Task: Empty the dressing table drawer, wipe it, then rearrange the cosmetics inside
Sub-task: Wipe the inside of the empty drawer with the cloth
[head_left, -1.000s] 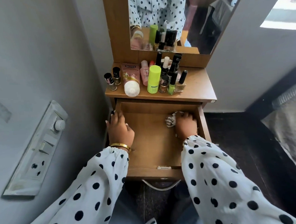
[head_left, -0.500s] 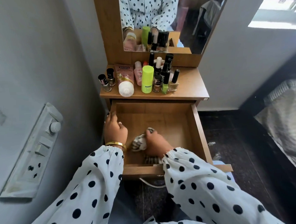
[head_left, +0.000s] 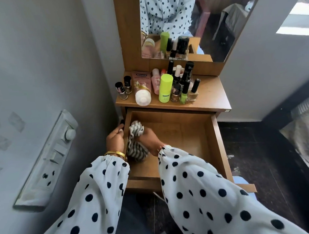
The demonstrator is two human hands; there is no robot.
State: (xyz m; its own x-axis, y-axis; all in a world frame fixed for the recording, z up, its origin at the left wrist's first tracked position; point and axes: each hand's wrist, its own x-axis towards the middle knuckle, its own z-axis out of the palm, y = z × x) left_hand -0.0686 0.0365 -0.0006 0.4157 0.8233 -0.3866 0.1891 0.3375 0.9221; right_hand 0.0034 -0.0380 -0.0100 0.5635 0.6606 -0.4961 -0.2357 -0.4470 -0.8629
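Against a grey wall, the open wooden drawer [head_left: 219, 149] is pulled out below the dressing table top [head_left: 210, 95]. One striped cloth [head_left: 136, 143] is bunched at the drawer's left side, its long axis running front to back, and is gripped by the right hand [head_left: 151, 139]. Just beside it, the drawer's left wall is clasped by the left hand [head_left: 115, 139]. About a dozen cosmetics [head_left: 165, 88] are stood on the top, one tube [head_left: 142, 89] lying flat.

The right hand [head_left: 149, 139] hides part of the striped cloth [head_left: 136, 149]. The bottle labels [head_left: 175, 91] are too small to read.
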